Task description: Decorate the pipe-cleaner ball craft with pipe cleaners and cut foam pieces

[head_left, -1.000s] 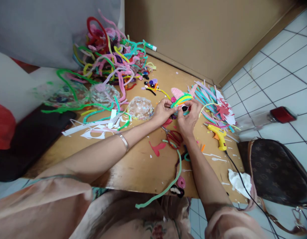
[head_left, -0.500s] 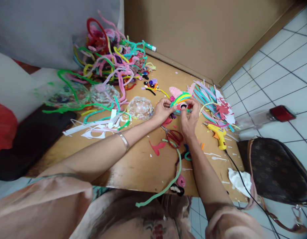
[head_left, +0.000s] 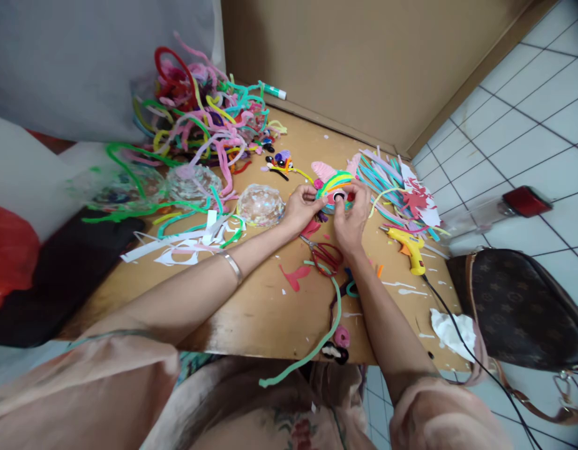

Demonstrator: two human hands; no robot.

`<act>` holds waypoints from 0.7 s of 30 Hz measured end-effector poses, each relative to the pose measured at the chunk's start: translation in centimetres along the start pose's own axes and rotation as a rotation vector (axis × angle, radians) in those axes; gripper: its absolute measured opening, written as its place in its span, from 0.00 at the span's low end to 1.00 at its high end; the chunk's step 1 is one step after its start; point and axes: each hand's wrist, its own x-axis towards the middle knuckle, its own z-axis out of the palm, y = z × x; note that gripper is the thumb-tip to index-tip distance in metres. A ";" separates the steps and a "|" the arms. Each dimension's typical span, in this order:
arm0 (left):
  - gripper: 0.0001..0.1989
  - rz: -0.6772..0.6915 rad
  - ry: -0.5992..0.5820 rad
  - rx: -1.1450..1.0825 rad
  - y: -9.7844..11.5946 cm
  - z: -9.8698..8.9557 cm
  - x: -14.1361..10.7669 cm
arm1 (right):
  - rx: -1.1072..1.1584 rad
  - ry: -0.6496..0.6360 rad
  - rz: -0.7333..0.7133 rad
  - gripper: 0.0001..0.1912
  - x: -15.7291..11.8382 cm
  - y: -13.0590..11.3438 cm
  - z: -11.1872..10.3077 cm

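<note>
Since a second ago, the thumb of my right hand point(head_left: 353, 217) has shifted from beside the black-and-white eye point(head_left: 338, 196) to its lower edge, while my left hand point(head_left: 302, 208) has kept its place. Between them, thumbs toward me, I'm gripping the eared craft piece point(head_left: 336, 181), banded in green, yellow and orange pipe cleaner, at its two opposite edges. It sits just beyond the red-handled scissors point(head_left: 327, 257), between the clear domed piece point(head_left: 260, 205) and the pipe-cleaner bundle point(head_left: 385, 181); whether its underside touches the wooden tabletop point(head_left: 270, 300) I can't tell, since my hands hide it. I judge it very light, with fuzzy bands that should grip my skin rather than slide, and enough give to dent if I squeeze hard. The rim is the place to hold, thumb in front and fingers behind. I'd keep off the pink ears point(head_left: 323, 170), which look soft and likely to bend, and press the smooth eye squarely, because a sideways push could skew it.
</note>
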 end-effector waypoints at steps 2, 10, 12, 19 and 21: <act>0.18 -0.003 -0.006 0.004 0.0 0.0 -0.1 | 0.007 -0.003 0.006 0.07 0.0 0.0 0.0; 0.21 0.004 -0.025 -0.036 0.2 -0.3 -0.3 | 0.056 -0.035 0.030 0.08 -0.2 -0.2 -0.5; 0.21 -0.001 -0.032 -0.051 0.2 -0.3 -0.3 | 0.060 -0.039 0.038 0.08 -0.2 -0.3 -0.6; 0.22 0.000 -0.033 -0.044 -0.2 -0.5 -0.2 | 0.038 -0.033 0.030 0.09 -0.3 0.0 -0.7; 0.22 0.003 -0.039 -0.048 -0.2 -0.6 -0.2 | 0.031 -0.029 0.023 0.10 -0.4 0.0 -0.6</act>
